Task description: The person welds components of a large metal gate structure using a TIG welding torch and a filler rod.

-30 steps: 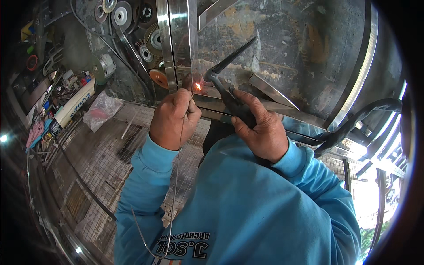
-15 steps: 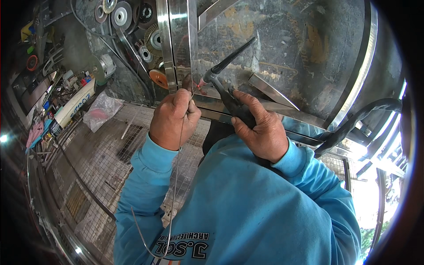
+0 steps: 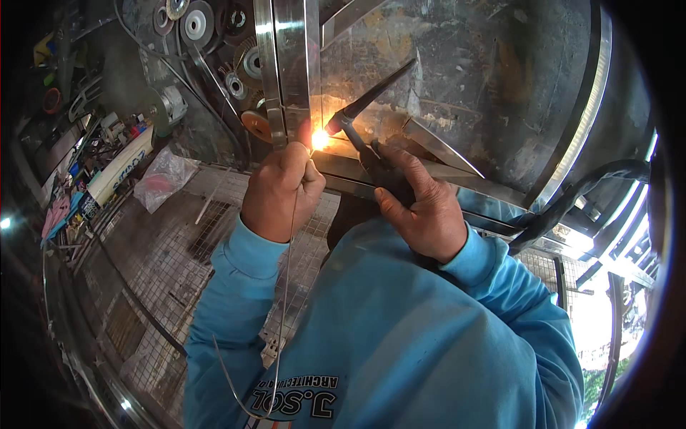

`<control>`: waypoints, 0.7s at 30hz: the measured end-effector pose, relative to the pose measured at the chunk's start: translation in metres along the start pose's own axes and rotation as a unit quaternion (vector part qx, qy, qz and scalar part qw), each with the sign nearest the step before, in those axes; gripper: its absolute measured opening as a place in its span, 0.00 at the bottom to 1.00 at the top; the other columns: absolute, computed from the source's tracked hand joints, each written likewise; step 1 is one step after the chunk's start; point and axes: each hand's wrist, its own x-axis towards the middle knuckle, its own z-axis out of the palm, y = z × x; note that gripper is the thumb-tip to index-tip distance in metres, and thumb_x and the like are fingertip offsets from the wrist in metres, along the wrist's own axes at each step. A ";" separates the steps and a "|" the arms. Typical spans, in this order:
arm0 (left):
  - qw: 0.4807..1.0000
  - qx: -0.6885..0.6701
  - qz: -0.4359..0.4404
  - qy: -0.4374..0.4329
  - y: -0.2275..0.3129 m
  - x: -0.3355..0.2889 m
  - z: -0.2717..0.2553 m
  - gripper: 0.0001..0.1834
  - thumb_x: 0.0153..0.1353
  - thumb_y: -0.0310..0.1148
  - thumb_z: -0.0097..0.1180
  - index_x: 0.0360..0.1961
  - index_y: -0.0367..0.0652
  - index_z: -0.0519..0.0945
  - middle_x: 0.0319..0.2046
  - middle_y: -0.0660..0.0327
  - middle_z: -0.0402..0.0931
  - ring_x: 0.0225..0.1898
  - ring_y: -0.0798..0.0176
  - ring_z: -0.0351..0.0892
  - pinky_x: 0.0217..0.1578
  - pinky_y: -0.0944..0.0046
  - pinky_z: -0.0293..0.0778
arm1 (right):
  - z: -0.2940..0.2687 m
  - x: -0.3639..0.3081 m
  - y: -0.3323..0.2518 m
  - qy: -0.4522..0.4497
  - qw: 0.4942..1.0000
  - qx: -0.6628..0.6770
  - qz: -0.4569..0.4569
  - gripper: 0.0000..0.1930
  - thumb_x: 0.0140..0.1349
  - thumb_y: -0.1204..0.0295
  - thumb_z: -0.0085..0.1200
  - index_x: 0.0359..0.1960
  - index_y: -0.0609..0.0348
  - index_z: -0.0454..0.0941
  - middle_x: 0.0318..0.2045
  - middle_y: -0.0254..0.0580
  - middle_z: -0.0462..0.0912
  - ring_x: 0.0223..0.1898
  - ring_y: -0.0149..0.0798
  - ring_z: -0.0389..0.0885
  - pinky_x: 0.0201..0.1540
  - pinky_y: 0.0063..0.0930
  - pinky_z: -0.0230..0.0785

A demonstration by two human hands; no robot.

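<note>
My right hand (image 3: 423, 207) grips a black TIG welding torch (image 3: 377, 163), its long back cap slanting up to the right. A bright orange-white arc (image 3: 320, 139) glows at the torch's tip, against the joint of shiny metal square tubes (image 3: 293, 71). Between the thumb and fingers of my left hand (image 3: 282, 191) is a thin filler rod (image 3: 287, 286), closely pinched. Its upper end points at the glow; the rest hangs down past my sleeve and bends back up. Glare hides the joint itself and the rod's tip.
Grinding discs (image 3: 196, 26) lie at the upper left, with an angle grinder (image 3: 168, 107) below them. A cut metal strip (image 3: 443, 148) rests on the dark tabletop (image 3: 493, 86). A thick black cable (image 3: 572, 196) curves at right. Cluttered tools and a plastic bag (image 3: 166, 179) are at left.
The arc has lit at the torch tip, where only a small red spot showed before. Orange light now spreads over the nearby metal. Both hands have stayed almost in place.
</note>
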 end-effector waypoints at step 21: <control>1.000 0.025 -0.011 -0.014 -0.001 -0.002 0.000 0.10 0.61 0.22 0.59 0.43 0.34 0.76 0.42 0.41 0.85 0.43 0.36 0.87 0.42 0.48 0.85 | -0.003 -0.001 -0.004 -0.027 0.999 -0.014 0.037 0.30 0.66 0.65 0.63 0.70 0.44 0.70 0.38 0.43 0.91 0.39 0.51 0.91 0.56 0.46 0.69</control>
